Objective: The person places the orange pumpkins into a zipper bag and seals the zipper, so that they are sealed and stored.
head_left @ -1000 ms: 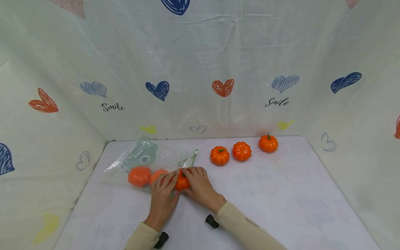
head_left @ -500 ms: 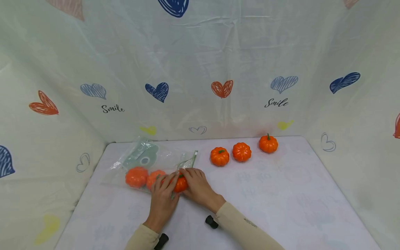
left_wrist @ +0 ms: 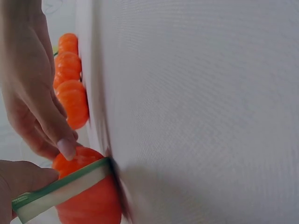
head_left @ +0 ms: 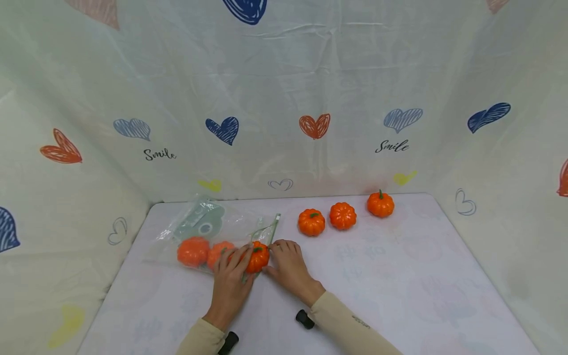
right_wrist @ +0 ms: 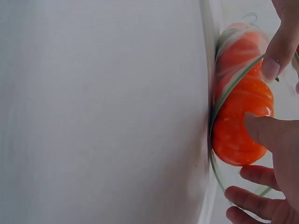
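Note:
A clear zip-top bag (head_left: 241,224) with a green-edged mouth lies flat, its opening facing right. Inside are two orange toy pumpkins (head_left: 193,251), dulled by the plastic. One more small pumpkin (head_left: 258,259) sits in the mouth, the green zip strip (left_wrist: 70,184) crossing it in the left wrist view. My left hand (head_left: 232,283) pinches the bag's edge at the opening, its fingers over the plastic. Beside the pumpkin, my right hand (head_left: 290,268) has its thumb (right_wrist: 264,128) against the orange skin and its other fingers spread loosely below.
Three more pumpkins stand in a row at the back: one near the middle (head_left: 311,223), one beside it (head_left: 343,216) and one farther right (head_left: 380,204). The white tabletop (head_left: 399,276) ends at a hanging cloth (head_left: 275,98) printed with hearts.
The bagged pumpkins and the one at the mouth first shifted slightly left. My right hand has since drawn back a little to the right, its fingers loosening and uncovering that pumpkin.

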The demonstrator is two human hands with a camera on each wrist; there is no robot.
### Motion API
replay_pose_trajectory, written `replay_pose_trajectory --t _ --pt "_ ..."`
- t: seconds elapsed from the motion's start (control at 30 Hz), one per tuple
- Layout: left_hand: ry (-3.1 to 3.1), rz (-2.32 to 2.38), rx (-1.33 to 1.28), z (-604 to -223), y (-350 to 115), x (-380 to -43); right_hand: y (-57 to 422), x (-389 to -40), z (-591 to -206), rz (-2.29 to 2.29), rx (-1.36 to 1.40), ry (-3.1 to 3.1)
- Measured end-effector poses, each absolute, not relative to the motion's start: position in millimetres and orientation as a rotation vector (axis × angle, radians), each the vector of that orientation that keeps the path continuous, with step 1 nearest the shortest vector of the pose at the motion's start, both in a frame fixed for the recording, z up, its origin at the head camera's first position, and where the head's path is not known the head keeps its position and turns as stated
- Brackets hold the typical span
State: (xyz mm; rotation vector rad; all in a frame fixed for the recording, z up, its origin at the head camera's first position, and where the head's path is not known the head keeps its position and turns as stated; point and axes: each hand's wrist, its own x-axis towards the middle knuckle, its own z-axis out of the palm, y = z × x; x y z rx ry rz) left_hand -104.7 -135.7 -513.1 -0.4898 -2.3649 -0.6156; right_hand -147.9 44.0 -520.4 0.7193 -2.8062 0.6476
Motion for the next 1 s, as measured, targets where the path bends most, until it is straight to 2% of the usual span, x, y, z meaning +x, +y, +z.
replay_pose_trajectory --t 0.5,1.0 --pt "-2.399 -0.584 -0.48 -514 -137 -103 22 -146 -520 0.57 0.776 -2.847" --pt "-2.412 -0.579 -0.489 -514 -138 -103 77 -144 -514 0.758 0.63 -2.785"
